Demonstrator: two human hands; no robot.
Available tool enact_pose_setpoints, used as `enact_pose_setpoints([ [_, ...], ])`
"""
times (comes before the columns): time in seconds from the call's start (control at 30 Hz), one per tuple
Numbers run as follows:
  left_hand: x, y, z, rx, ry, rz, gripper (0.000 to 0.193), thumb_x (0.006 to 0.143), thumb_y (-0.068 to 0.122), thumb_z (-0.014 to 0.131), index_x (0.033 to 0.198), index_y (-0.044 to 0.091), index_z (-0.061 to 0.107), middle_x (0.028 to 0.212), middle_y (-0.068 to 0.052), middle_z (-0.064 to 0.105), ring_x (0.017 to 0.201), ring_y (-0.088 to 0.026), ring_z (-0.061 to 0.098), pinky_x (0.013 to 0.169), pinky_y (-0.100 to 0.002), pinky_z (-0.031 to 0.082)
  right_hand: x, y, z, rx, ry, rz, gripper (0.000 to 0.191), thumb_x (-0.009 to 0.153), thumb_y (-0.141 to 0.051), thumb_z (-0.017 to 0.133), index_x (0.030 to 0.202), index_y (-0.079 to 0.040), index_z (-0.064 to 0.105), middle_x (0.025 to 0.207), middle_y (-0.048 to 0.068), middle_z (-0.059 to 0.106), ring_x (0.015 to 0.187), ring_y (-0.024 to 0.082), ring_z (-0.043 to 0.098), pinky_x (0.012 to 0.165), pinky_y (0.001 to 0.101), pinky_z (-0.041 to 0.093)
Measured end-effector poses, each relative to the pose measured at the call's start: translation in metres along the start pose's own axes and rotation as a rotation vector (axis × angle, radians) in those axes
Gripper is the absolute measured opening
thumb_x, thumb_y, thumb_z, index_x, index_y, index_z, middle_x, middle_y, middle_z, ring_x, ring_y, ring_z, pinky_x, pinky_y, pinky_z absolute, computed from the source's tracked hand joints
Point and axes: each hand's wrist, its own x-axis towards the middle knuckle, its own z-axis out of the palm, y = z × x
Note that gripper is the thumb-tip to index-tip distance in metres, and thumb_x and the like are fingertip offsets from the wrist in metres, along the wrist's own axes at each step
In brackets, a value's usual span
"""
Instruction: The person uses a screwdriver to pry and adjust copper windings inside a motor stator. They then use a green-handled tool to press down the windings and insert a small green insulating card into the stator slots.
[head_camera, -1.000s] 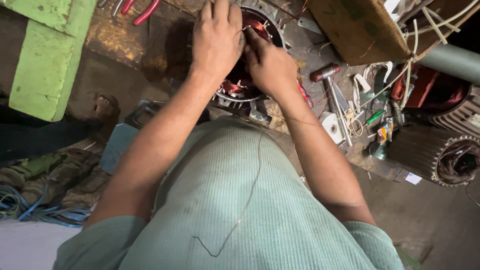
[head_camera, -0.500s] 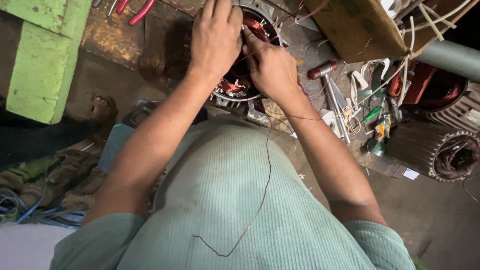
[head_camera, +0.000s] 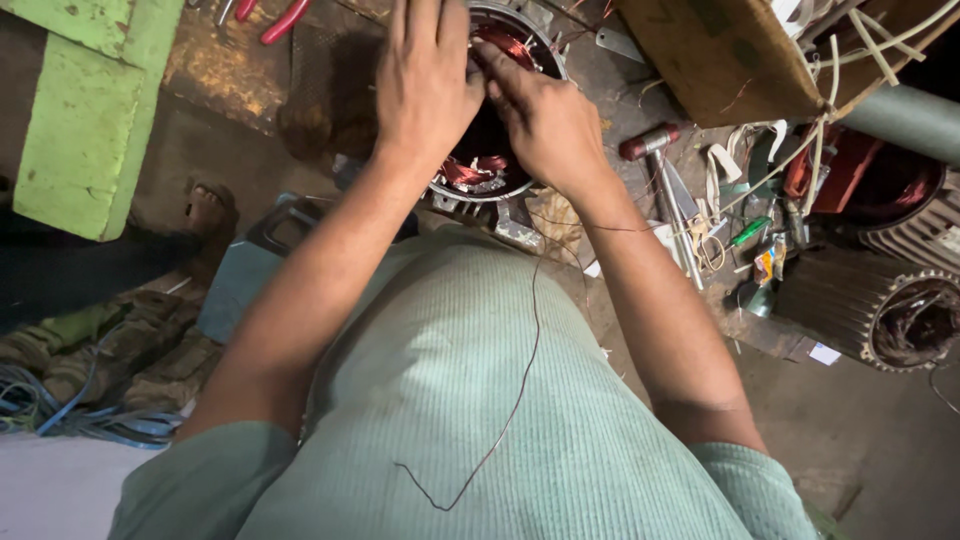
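A round motor stator (head_camera: 500, 185) with copper windings (head_camera: 512, 42) sits on the floor at the top centre. My left hand (head_camera: 425, 80) lies flat over its left rim, fingers stretched upward. My right hand (head_camera: 545, 120) rests on the right rim, its fingers pressing into the copper windings near the top. Both hands touch the stator and almost meet. A thin loose wire (head_camera: 510, 400) trails down from the stator over my green shirt.
A hammer (head_camera: 655, 150) and a green screwdriver (head_camera: 745, 232) lie to the right among scraps. Another ribbed motor housing (head_camera: 890, 310) stands at the far right. A cardboard box (head_camera: 730, 55) is top right, a green block (head_camera: 85, 120) top left, red pliers (head_camera: 285, 18) above.
The view has shifted slightly; both hands stay on the stator, the right hand's fingers working a little higher on the windings. The loose wire has swung on my shirt.
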Motion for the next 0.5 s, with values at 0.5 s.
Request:
enact_pose_setpoints([
  [0.5,-0.0044,-0.0067,-0.0014,-0.089,-0.104,-0.106,0.065,0.072,0.020,0.090,0.126,-0.001,0.059,0.126,-0.022,0.053,0.123,-0.046,0.051,0.103,-0.047,0.051,0.0096,0.0038,-0.0047,-0.085,-0.132,-0.029,0.052,0.104,-0.025,0.062,0.153,-0.036,0.050,0.096,0.016,0.074,0.080,0.041,0.070,0.072,0.0512,0.056],
])
